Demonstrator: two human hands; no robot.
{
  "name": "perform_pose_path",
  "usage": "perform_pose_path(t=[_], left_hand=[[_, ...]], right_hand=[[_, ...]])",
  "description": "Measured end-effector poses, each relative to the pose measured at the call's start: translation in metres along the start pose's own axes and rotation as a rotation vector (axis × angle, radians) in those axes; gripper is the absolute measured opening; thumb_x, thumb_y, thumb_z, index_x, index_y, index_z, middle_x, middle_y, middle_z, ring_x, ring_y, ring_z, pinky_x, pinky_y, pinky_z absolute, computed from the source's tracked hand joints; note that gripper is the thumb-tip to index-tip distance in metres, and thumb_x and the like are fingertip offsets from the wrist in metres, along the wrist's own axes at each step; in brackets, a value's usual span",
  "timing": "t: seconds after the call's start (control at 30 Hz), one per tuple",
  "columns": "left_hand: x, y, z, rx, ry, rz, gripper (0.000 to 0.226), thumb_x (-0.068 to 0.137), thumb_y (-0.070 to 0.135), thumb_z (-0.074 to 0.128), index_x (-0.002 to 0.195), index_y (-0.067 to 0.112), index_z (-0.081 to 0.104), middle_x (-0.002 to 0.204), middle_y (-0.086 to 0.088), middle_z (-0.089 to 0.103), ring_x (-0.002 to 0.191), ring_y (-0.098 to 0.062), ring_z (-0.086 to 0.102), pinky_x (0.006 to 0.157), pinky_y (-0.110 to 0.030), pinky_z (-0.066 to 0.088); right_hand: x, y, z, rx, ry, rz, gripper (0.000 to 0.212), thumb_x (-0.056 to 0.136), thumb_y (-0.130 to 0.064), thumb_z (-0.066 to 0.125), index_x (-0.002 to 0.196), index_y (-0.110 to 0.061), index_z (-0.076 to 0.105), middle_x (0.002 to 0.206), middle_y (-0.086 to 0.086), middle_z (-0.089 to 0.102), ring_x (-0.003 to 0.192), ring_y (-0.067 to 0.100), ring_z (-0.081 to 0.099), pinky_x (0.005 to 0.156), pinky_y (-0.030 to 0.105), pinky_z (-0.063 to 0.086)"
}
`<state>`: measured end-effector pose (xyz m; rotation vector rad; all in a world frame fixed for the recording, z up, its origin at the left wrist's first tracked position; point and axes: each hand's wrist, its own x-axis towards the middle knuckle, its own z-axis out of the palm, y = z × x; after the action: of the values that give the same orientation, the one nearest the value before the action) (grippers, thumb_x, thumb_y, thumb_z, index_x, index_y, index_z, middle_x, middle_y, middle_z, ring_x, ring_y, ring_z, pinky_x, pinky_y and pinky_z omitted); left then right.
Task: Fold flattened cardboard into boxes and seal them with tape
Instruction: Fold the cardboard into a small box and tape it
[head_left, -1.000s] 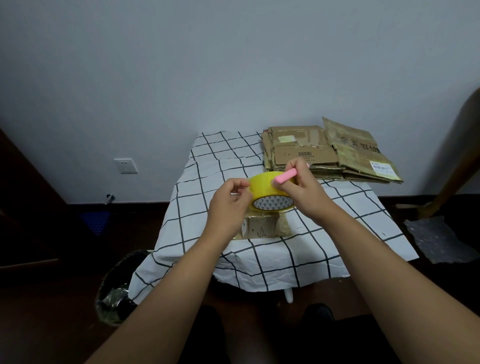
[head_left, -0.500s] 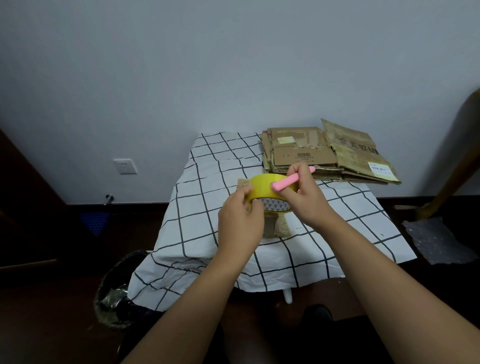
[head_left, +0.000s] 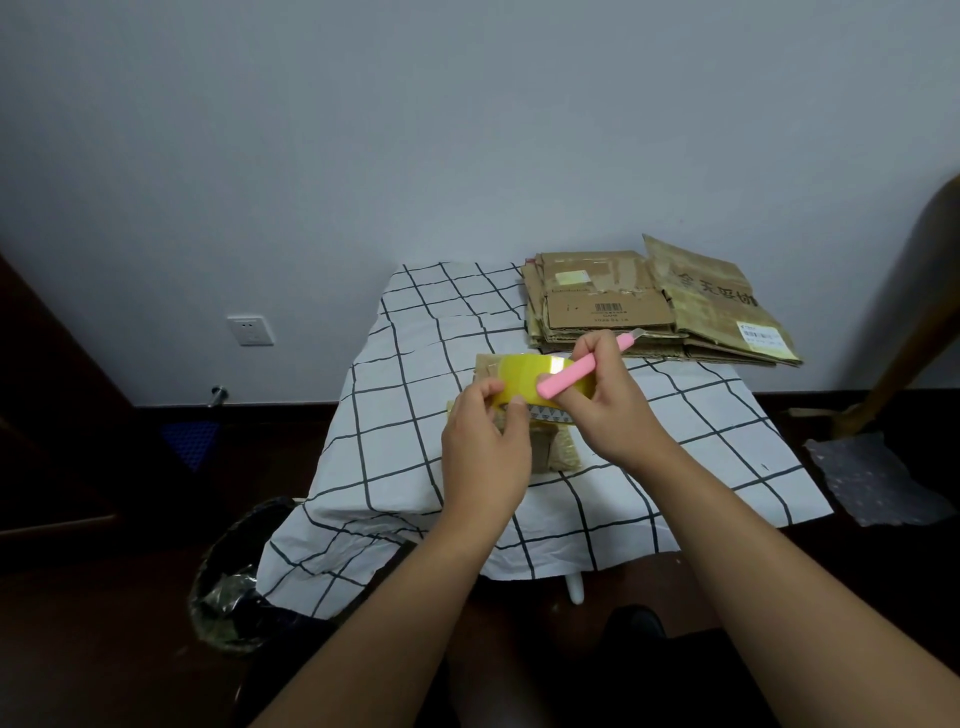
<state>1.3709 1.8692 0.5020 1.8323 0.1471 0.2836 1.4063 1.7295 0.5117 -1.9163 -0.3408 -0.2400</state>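
A yellow tape roll (head_left: 524, 376) hovers above a small cardboard box (head_left: 551, 449) on the checked tablecloth (head_left: 415, 405). My right hand (head_left: 613, 405) grips the roll's right side and also holds a pink utility knife (head_left: 587, 370) across it, its blade end pointing up and right. My left hand (head_left: 485, 452) pinches the roll's left edge with thumb and fingertips. Most of the box is hidden by both hands and the roll. A stack of flattened cardboard (head_left: 644, 306) lies at the table's back right.
A bin lined with a black bag (head_left: 234, 587) stands on the floor at front left of the table. A wall socket (head_left: 250, 330) is at left. A grey sheet (head_left: 878, 480) lies on the floor at right, beside a wooden leg (head_left: 904, 338).
My left hand has shifted right and now pinches the roll's left edge. The roll and right hand have tilted slightly, with the knife's tip now higher.
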Motion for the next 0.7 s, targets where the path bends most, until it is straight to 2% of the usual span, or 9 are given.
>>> perform_pose_path(t=[0.13,0.23,0.3,0.4,0.47,0.57,0.7], left_hand=[[0.0027,0.001,-0.0026,-0.029,0.02,-0.037,0.012,0.1,0.023,0.054,0.11,0.021,0.061,0.116,0.003,0.065,0.103,-0.007,0.061,0.08,-0.014,0.045],[0.0022,-0.0011,-0.0002,-0.01,0.02,-0.015,0.008,0.098,0.024,0.055,0.094,0.022,0.062,0.112,0.004,0.064,0.098,-0.013,0.062,0.082,-0.027,0.049],[0.0007,-0.0015,0.0005,-0.046,0.018,-0.031,0.003,0.097,0.024,0.057,0.097,0.023,0.06,0.116,0.008,0.062,0.105,-0.011,0.063,0.087,-0.031,0.051],[0.0002,-0.0002,-0.0023,-0.135,-0.01,-0.085,0.021,0.096,0.028,0.062,0.116,0.023,0.057,0.12,0.008,0.062,0.113,-0.004,0.061,0.084,-0.015,0.048],[0.0018,0.0005,-0.0028,-0.135,-0.006,-0.1,0.027,0.094,0.031,0.064,0.119,0.022,0.057,0.12,0.007,0.063,0.113,-0.002,0.061,0.081,-0.011,0.045],[0.0021,0.0003,-0.0025,-0.144,0.011,-0.118,0.025,0.092,0.031,0.066,0.114,0.022,0.059,0.119,0.004,0.065,0.111,-0.002,0.062,0.081,-0.014,0.047],[0.002,-0.0021,-0.0014,-0.121,0.022,-0.082,0.018,0.093,0.031,0.064,0.109,0.025,0.058,0.118,0.005,0.064,0.113,-0.005,0.061,0.089,-0.022,0.05]], right_hand=[[-0.0012,-0.0015,0.0028,-0.011,0.003,-0.011,0.032,0.091,-0.013,0.067,0.099,-0.01,0.037,0.081,0.0,0.039,0.06,0.002,0.034,0.057,0.02,0.032],[-0.0015,-0.0022,0.0039,-0.014,0.016,-0.008,0.031,0.091,-0.014,0.067,0.1,-0.009,0.037,0.081,0.0,0.04,0.06,0.003,0.034,0.057,0.021,0.031],[-0.0017,-0.0028,0.003,-0.014,0.018,-0.001,0.031,0.092,-0.015,0.067,0.1,-0.009,0.038,0.081,0.0,0.039,0.061,0.003,0.034,0.057,0.022,0.031],[-0.0027,-0.0036,0.0012,-0.024,0.011,-0.021,0.033,0.091,-0.016,0.069,0.099,-0.01,0.037,0.082,-0.001,0.039,0.061,0.003,0.033,0.058,0.022,0.032],[-0.0031,-0.0036,0.0005,-0.028,0.0,-0.026,0.034,0.09,-0.018,0.07,0.099,-0.01,0.037,0.081,-0.001,0.039,0.062,0.004,0.033,0.058,0.024,0.032],[-0.004,-0.0038,0.0008,-0.031,-0.001,-0.026,0.035,0.09,-0.018,0.07,0.098,-0.011,0.037,0.078,-0.002,0.04,0.061,0.004,0.034,0.057,0.024,0.031],[-0.0042,-0.0052,0.0019,-0.038,0.005,-0.025,0.035,0.09,-0.02,0.07,0.098,-0.01,0.037,0.077,-0.002,0.041,0.06,0.004,0.034,0.057,0.026,0.032]])
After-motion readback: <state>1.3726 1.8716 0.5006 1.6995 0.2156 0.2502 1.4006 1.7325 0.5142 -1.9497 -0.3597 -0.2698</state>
